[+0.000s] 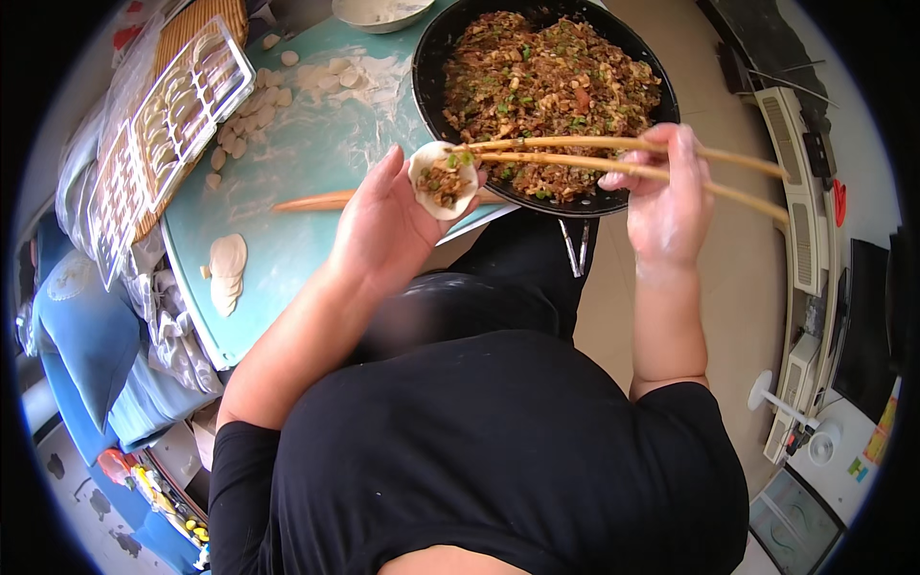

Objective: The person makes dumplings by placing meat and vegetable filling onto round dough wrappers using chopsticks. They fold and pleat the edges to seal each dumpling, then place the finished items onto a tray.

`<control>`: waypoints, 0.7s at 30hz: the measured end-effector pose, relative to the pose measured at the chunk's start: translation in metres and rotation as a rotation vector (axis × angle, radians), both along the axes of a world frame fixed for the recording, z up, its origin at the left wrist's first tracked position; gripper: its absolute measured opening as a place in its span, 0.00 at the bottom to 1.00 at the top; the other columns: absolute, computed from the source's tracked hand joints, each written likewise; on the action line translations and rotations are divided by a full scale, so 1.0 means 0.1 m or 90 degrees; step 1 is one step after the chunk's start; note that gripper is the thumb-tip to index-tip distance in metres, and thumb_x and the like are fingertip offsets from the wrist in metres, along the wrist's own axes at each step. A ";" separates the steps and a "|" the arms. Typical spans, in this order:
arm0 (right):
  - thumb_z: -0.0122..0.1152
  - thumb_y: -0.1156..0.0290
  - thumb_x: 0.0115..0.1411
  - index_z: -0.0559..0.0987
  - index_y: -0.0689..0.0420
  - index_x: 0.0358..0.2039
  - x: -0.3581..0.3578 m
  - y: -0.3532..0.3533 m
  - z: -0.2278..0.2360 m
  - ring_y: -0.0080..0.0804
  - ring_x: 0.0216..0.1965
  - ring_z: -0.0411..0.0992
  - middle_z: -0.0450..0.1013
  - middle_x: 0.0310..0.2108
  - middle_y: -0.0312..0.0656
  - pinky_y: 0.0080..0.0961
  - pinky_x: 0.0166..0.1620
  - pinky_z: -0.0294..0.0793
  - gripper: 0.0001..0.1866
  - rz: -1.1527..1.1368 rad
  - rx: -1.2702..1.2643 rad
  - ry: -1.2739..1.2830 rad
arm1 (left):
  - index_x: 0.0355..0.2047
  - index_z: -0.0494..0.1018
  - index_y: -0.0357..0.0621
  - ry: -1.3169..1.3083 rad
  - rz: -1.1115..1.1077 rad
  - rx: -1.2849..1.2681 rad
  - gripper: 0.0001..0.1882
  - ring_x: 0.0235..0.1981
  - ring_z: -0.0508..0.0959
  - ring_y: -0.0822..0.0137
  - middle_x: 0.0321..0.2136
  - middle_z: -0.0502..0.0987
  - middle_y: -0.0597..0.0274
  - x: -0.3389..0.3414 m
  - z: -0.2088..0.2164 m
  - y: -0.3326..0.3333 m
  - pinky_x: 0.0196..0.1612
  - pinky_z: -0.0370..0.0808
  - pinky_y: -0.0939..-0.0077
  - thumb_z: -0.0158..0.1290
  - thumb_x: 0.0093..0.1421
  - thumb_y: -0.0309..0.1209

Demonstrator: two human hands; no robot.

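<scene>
My left hand (381,230) cradles a round dumpling wrapper (461,204) with a small mound of brown and green filling on it. Its thumb points up beside the wrapper. In my right hand (671,206) is a pair of wooden chopsticks (565,143), their tips touching the filling at the wrapper's upper edge. Right behind the wrapper stands a black pan (427,86) full of chopped filling (556,91). A wooden rolling pin (314,202) lies on the table, partly hidden by my left hand. Overlapping flat wrappers (228,268) lie farther left.
Small dough pieces (254,115) and loose flour are scattered over the green tabletop (287,259). At the far left a plastic tray (158,187) holds rows of shaped dumplings. A bowl (383,13) with white powder stands at the back. Tiled floor (613,307) shows to the right.
</scene>
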State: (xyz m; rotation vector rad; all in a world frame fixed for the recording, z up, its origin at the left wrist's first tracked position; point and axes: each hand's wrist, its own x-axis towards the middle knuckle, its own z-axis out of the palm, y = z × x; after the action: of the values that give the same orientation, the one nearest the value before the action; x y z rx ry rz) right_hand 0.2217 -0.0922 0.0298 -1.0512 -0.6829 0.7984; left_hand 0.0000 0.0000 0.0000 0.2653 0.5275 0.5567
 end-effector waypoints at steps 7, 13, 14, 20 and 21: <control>0.51 0.67 0.60 0.73 0.64 0.29 -0.40 -0.20 0.08 0.37 0.25 0.73 0.71 0.24 0.46 0.27 0.27 0.75 0.12 0.039 0.311 -0.675 | 0.53 0.57 0.29 -0.068 0.037 -0.006 0.29 0.54 0.66 0.51 0.52 0.65 0.43 0.08 0.14 0.07 0.56 0.64 0.61 0.30 0.65 0.45; 0.42 0.58 0.64 0.67 0.63 0.32 -0.37 -0.29 0.16 0.38 0.24 0.72 0.68 0.26 0.48 0.31 0.27 0.77 0.18 -0.042 0.283 -0.595 | 0.53 0.57 0.30 -0.091 0.054 -0.028 0.28 0.53 0.66 0.51 0.51 0.65 0.43 0.09 0.15 0.04 0.57 0.64 0.59 0.30 0.65 0.44; 0.42 0.59 0.64 0.67 0.63 0.32 -0.38 -0.27 0.16 0.37 0.24 0.71 0.68 0.26 0.48 0.30 0.27 0.77 0.17 -0.048 0.277 -0.549 | 0.53 0.57 0.30 -0.092 0.050 -0.011 0.27 0.53 0.67 0.51 0.51 0.65 0.44 0.08 0.15 0.03 0.56 0.64 0.59 0.29 0.66 0.44; 0.42 0.63 0.64 0.67 0.63 0.34 -0.41 -0.26 0.07 0.37 0.24 0.71 0.69 0.25 0.47 0.27 0.29 0.76 0.14 -0.057 0.248 -0.595 | 0.53 0.58 0.32 -0.096 0.055 -0.009 0.27 0.53 0.67 0.55 0.51 0.66 0.46 0.08 0.18 0.04 0.57 0.64 0.60 0.28 0.66 0.44; 0.43 0.63 0.64 0.68 0.63 0.33 -0.40 -0.27 0.08 0.38 0.25 0.72 0.70 0.25 0.47 0.28 0.29 0.76 0.14 -0.029 0.249 -0.608 | 0.53 0.58 0.32 -0.099 0.055 -0.009 0.27 0.53 0.67 0.55 0.51 0.66 0.47 0.08 0.18 0.03 0.57 0.64 0.60 0.28 0.66 0.44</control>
State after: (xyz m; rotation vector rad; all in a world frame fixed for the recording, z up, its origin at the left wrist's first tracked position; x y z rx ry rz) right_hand 0.1816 -0.1191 0.0378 -1.0480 -1.5419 0.0543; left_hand 0.0080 0.0034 0.0184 0.1851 0.3932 0.6514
